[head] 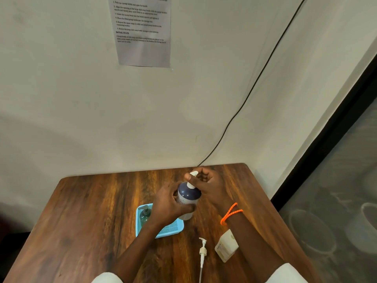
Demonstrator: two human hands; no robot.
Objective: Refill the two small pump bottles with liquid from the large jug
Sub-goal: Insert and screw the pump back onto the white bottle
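Head camera, looking down on a wooden table (91, 221) pushed against a pale wall. I see both hands meeting over the middle of the tabletop. The left hand (169, 203) is wrapped around the body of a small pump bottle (187, 198) with a dark navy shoulder and a pale lower half; the bottle is upright or nearly so, raised a little above the table, just beside the right edge of a light blue tray (173, 227). The right hand (210, 185) sits on top of it, thumb and fingers pinching the white pump head (192, 178); I cannot tell whether the pump is screwed fully down. An orange band (230, 213) circles the right wrist. Inside the tray, at its far left corner, stands a second pump bottle (145, 216), dark green, with its pump fitted. On the table nearer to me lies a loose white pump with a long dip tube (202, 254), tube pointing toward the near edge. Just right of it is a cream-coloured bottle (226, 246), partly covered by the right forearm; whether it stands or leans I cannot make out. A printed instruction sheet (142, 31) is stuck to the wall above, and a black cable (255, 84) runs diagonally down the wall to the table's back edge. A dark-framed glass panel (336, 180) fills the right side.
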